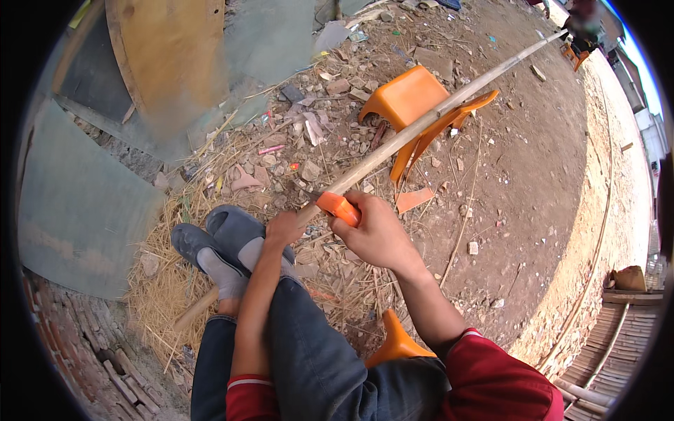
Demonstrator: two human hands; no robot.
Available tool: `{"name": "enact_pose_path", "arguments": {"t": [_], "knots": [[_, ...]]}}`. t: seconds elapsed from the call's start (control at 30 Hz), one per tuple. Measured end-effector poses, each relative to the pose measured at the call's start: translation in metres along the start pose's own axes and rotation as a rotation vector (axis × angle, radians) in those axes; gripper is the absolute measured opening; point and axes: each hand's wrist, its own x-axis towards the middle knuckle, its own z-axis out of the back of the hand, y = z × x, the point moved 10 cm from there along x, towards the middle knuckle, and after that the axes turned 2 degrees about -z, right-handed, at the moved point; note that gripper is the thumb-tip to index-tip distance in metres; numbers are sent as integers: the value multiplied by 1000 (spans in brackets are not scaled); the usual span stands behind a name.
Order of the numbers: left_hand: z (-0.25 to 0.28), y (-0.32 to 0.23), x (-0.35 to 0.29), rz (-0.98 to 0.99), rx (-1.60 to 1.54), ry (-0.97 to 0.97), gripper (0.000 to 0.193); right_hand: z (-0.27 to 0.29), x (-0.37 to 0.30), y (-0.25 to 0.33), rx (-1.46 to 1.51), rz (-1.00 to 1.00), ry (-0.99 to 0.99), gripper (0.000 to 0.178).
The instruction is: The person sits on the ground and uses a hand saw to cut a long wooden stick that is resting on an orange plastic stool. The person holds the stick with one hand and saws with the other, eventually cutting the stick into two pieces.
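A long, pale wooden or bamboo pole (pixel 375 160) runs slantwise from the straw by my feet to the far right. It passes over an orange plastic chair (pixel 411 95), apparently resting on it. My left hand (pixel 283 228) is closed around the pole near my shins. Just beyond it, my right hand (pixel 375 228) grips an orange-handled tool (pixel 339 208) against the pole. A thin dark piece, perhaps its blade, sticks out on the pole's left side; its exact kind is unclear. My legs hide part of the pole's lower length.
Another orange seat (pixel 397 342) shows beneath me. Straw (pixel 158 295), broken bricks and litter cover the ground around my grey shoes (pixel 235 228). Boards (pixel 168 56) lean at the upper left. Bricks (pixel 105 365) lie lower left, a slatted bamboo rack (pixel 600 344) lower right. A person (pixel 584 24) is far off.
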Motion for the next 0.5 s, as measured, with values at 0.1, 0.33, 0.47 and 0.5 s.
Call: {"name": "enact_pose_path", "arguments": {"t": [0.1,0.33,0.47,0.5], "knots": [[2,-2,-5,-4,-19,-17,54,-5,-14,-10,-4,22,60,32],[-5,-1,-7,-6,-1,-42,44,-22,-105,-118,26,-45,-5,23],[-8,-2,-11,1,-31,-49,44,-41,-124,-197,-100,50,-159,21],[-4,-2,-12,3,-35,-54,45,-46,-124,-210,-86,85,-176,20]]}}
